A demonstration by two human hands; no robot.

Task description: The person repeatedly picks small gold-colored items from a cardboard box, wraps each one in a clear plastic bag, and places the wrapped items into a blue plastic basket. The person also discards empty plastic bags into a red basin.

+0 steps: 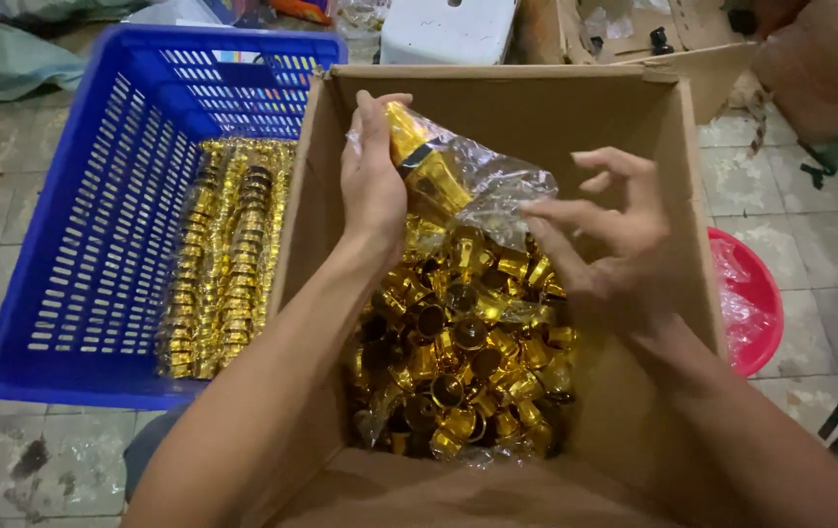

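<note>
the left hand has its grip closed around a clear plastic sleeve of stacked gold caps, held tilted over the far half of the cardboard box. the right hand pinches the sleeve's crinkled open end between thumb and forefinger, its other 3 fingers spread and free. below both hands a heap of loose gold caps fills the box's middle. against the box's left wall stands a blue plastic crate with filled sleeves of caps along its right side. a red bowl sits beside the box's right wall on the tiled floor.
</note>
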